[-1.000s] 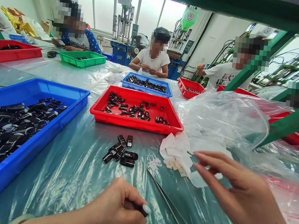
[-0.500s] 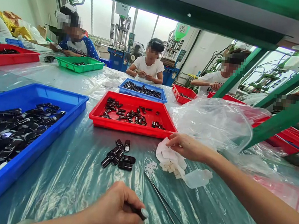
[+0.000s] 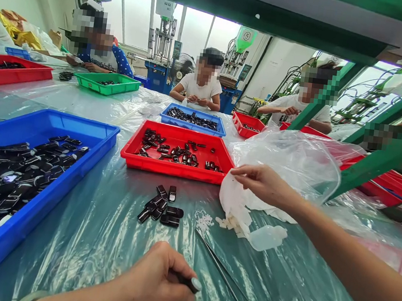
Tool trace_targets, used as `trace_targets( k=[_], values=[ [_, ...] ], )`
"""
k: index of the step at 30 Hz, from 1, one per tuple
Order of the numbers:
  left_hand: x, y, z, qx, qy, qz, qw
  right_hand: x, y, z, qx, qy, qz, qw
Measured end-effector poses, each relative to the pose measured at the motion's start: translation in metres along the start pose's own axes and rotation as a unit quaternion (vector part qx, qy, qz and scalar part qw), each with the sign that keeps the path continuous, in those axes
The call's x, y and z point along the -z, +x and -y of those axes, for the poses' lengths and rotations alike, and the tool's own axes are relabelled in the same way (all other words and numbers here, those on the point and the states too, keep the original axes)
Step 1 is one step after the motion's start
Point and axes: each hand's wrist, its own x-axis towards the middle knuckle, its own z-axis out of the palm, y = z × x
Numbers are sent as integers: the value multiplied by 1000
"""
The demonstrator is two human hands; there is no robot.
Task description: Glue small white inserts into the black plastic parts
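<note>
Left hand [image 3: 163, 280], curled tight, is clasping a black piece [image 3: 188, 282] over the near worktop [image 3: 102, 236] while the right hand [image 3: 261, 182], fingers drawn in, is pinching white cloth [image 3: 233, 198], where a sharp tug could scatter adjoining pale pieces [image 3: 233, 225].

My left hand [image 3: 161, 280] hides most of the black piece [image 3: 191, 282] from me. The left edge crops the near blue tray [image 3: 79, 129].
</note>
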Motion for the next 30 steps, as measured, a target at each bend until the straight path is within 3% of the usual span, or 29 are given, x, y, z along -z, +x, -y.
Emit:
trace_targets(
  k=[5, 11, 16, 21, 27, 28, 30],
  values=[
    [-1, -1, -2, -7, -6, 5, 1000, 5, -14, 9, -35, 49, -132, 989],
    [0, -3, -4, -11, 16, 8, 1000, 13, -22, 19, -55, 119, -263, 956],
    [0, -4, -4, -3, 8, 2, 1000, 22, -25, 17, -11, 206, -343, 916],
    [0, -6, -8, -16, -11, 7, 1000, 24, -28, 19, 64, 331, -377, 863],
    [4, -8, -12, -62, -32, -18, 997, 21, -50, 51, 135, 406, -409, 806],
    [4, -8, -12, -66, -37, -19, 997, 22, -54, 55, 147, 402, -419, 801],
    [5, -8, -12, -73, -43, -19, 996, 26, -61, 62, 172, 333, -432, 820]
  ],
)
